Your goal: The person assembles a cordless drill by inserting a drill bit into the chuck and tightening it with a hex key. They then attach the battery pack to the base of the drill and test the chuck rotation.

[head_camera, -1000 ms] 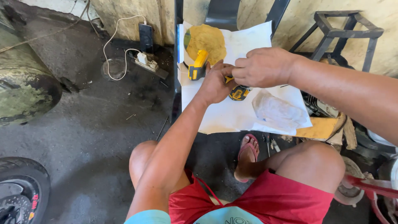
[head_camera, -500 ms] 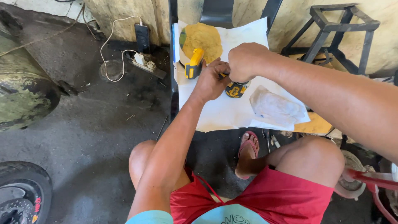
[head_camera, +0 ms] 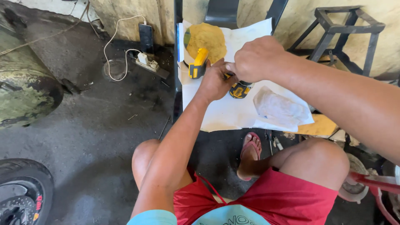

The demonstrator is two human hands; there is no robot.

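A seated person's left hand [head_camera: 214, 81] wraps the yellow cordless drill [head_camera: 198, 63] on the paper-covered bench [head_camera: 221, 112], while the right hand [head_camera: 256, 58] pinches closed at its front end. The tool looks rigid and battery-heavy, best gripped by its handle

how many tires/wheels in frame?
3 at least. One tire at bottom left, a worn tire at the left edge, and a small wheel by the red frame at lower right. The right arm may hide more on that side.
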